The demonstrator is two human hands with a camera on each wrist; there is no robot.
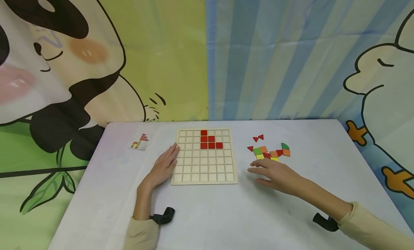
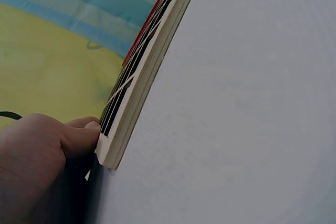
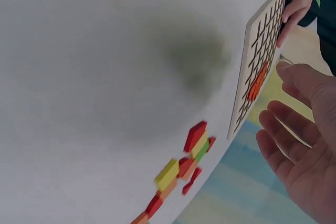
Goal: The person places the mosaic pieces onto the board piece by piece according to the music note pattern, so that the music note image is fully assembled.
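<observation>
A pale wooden grid board (image 1: 203, 169) lies flat on the table, with several red square tiles (image 1: 211, 145) set in stepped rows in its upper cells. My left hand (image 1: 165, 163) rests against the board's left edge, fingers extended along it. In the left wrist view the thumb (image 2: 84, 136) touches the board's corner. Right of the board, my right hand (image 1: 275, 173) hovers with loosely bent fingers and holds nothing. Just beyond it lies a loose group of pieces: a green square (image 1: 257, 151), an orange square (image 1: 286, 153), a yellow piece (image 3: 167, 174), red triangles (image 1: 261, 137) and others partly hidden.
A small printed card (image 1: 139, 141) with a coloured grid picture lies left of the board. A green rounded piece (image 1: 285, 146) sits at the group's right end. Behind the white table (image 1: 226, 214) hangs a cartoon-printed curtain (image 1: 275, 55).
</observation>
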